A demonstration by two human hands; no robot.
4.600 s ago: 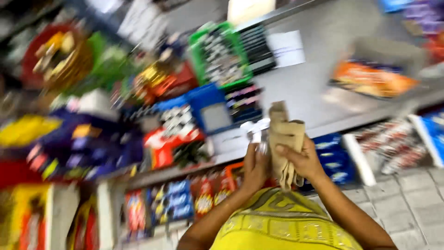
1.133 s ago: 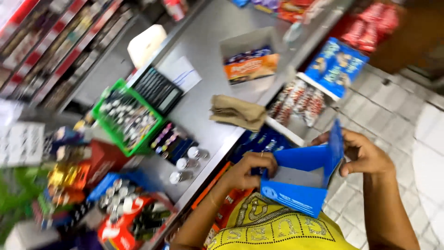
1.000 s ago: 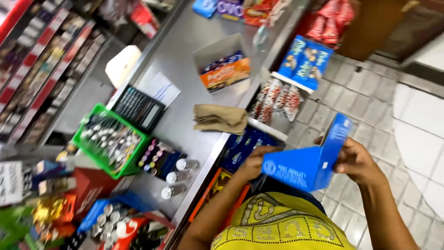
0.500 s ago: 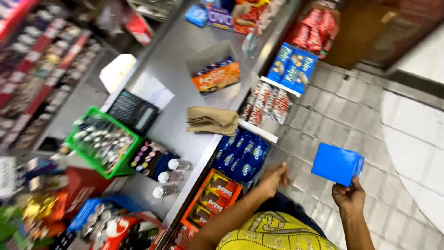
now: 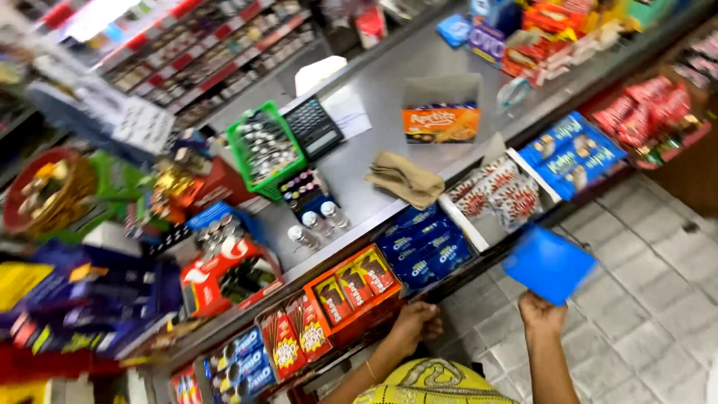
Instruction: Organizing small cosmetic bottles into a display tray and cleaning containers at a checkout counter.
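Along the frame's middle runs the grey counter, with folded brown paper bags lying on it. Below its front edge, the right hand grips a flat blue box over the tiled floor. The left hand, loosely curled and holding nothing, hangs just beside the orange snack packs.

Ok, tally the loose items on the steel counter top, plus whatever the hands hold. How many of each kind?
Small clear bottles: 3
Green basket: 1
Calculator: 1
Pile of brown paper bags: 1
Open orange carton: 1
Blue flat box, held by the right hand: 1
Total: 8
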